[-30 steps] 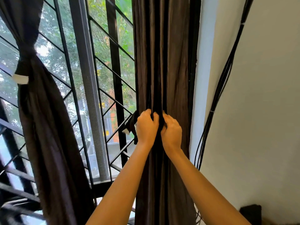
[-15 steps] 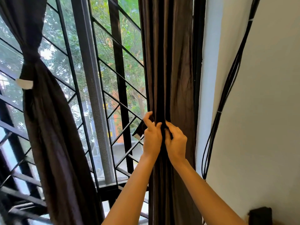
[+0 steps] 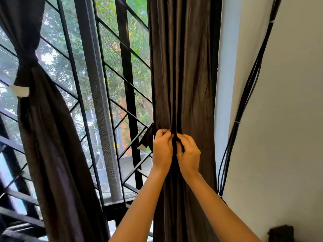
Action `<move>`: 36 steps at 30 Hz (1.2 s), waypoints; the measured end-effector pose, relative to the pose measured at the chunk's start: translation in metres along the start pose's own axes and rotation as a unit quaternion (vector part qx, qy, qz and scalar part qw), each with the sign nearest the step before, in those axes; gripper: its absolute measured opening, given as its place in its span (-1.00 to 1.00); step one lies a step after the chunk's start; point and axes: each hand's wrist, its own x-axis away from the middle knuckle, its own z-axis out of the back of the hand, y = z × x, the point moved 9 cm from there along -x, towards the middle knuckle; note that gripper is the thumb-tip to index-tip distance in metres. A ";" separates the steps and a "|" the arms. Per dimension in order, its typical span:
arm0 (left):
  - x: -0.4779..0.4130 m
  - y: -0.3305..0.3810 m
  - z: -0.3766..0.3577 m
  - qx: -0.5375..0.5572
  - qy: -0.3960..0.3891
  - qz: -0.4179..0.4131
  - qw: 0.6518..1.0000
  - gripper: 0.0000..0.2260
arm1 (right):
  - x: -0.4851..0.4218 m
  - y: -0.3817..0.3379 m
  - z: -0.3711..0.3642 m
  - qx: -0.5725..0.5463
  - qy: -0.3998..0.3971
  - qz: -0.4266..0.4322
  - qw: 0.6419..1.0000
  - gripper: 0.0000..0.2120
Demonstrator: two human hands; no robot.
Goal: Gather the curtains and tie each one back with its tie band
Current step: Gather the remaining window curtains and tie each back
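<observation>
Brown curtain [image 3: 181,75] pinched by both hands, left [image 3: 162,149], right [image 3: 189,154].

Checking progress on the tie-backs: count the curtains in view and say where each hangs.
2. The left curtain hangs at the window's left side, already cinched by its band. The right curtain hangs beside the wall, gathered by the left hand and right hand. Others may hang outside the frame.

dark brown curtains [image 3: 181,75], black diagonal-patterned window grille [image 3: 122,81], white wall [image 3: 288,119], black cables [image 3: 244,102].
</observation>
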 end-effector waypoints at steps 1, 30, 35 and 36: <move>0.000 0.000 -0.001 -0.006 -0.001 -0.004 1.000 -0.83 | 0.002 0.001 -0.003 0.001 -0.006 0.001 1.000 -0.71; 0.005 -0.013 -0.009 0.049 -0.056 0.021 0.997 -0.88 | -0.001 0.018 -0.021 -0.065 -0.075 -0.031 0.995 -0.77; 0.002 -0.009 -0.008 0.046 -0.040 -0.001 0.998 -0.87 | -0.004 0.022 -0.018 -0.091 -0.094 -0.046 0.990 -0.77; 0.002 -0.009 -0.008 0.050 -0.039 -0.002 0.998 -0.87 | -0.004 0.022 -0.017 -0.101 -0.097 -0.048 0.989 -0.78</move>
